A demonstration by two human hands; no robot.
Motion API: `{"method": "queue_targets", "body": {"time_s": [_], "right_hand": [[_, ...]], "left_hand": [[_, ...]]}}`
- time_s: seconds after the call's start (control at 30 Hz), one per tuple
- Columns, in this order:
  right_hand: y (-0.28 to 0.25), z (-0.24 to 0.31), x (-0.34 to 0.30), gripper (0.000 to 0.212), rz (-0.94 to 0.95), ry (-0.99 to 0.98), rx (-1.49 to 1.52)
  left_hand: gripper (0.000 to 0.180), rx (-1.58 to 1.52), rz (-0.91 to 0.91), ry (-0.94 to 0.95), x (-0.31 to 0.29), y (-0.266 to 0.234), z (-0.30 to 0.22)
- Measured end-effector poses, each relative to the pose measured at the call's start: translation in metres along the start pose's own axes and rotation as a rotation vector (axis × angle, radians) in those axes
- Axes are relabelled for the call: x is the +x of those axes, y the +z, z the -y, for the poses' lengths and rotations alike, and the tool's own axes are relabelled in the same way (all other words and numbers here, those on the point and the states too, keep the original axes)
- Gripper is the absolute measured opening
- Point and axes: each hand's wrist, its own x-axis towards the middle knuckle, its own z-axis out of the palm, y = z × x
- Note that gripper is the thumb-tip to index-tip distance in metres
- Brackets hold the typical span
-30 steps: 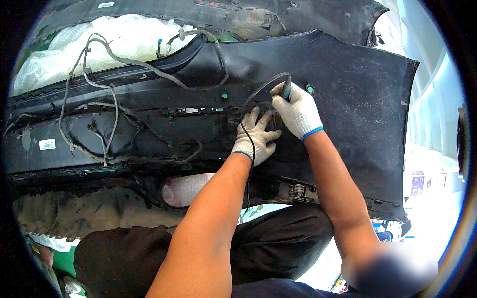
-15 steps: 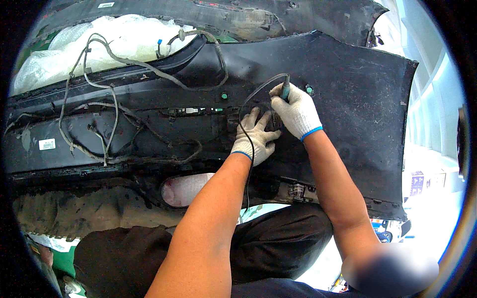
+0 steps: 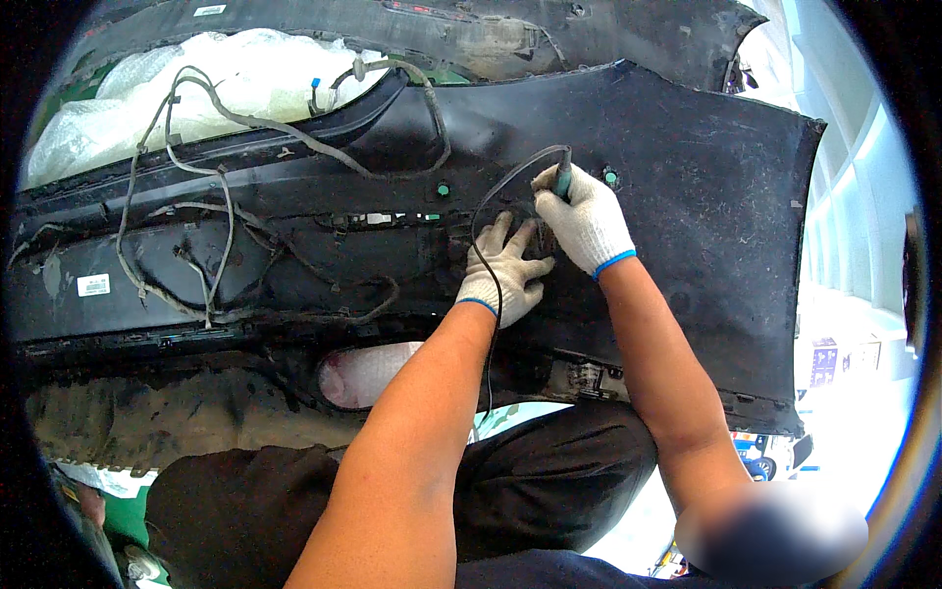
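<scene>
A large black car bumper (image 3: 706, 236) lies across the view, its inner side facing up. On it, my gloved left hand (image 3: 505, 265) rests flat with spread fingers. Just to the right, my gloved right hand (image 3: 589, 218) is closed around a pen-shaped corded tool (image 3: 563, 180), much like a soldering iron, with a greenish handle. Its working tip is hidden by the hand. From the handle's top, the black cord (image 3: 491, 265) arcs left and runs down over my left hand.
A grey wiring harness (image 3: 231, 196) loops over the bumper's left half. Green round clips (image 3: 610, 178) dot its surface. Beyond lies another dark bumper (image 3: 628, 34), with bubble wrap (image 3: 226, 83) at the upper left. My dark-trousered knee (image 3: 589, 461) is below the near edge.
</scene>
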Motion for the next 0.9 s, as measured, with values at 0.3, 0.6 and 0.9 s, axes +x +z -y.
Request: {"method": "queue_targets", "body": {"time_s": [0.3, 0.6, 0.9], "right_hand": [[-0.003, 0.002, 0.000, 0.017, -0.059, -0.032, -0.006], [-0.007, 0.013, -0.002, 0.017, -0.011, 0.072, -0.022], [-0.006, 0.013, -0.002, 0.017, -0.003, 0.085, -0.019]], "left_hand": [[0.045, -0.017, 0.033, -0.012, 0.000, -0.008, -0.005], [0.045, -0.067, 0.076, -0.053, -0.001, -0.017, -0.008], [0.045, -0.067, 0.065, -0.038, -0.001, -0.016, -0.007]]}}
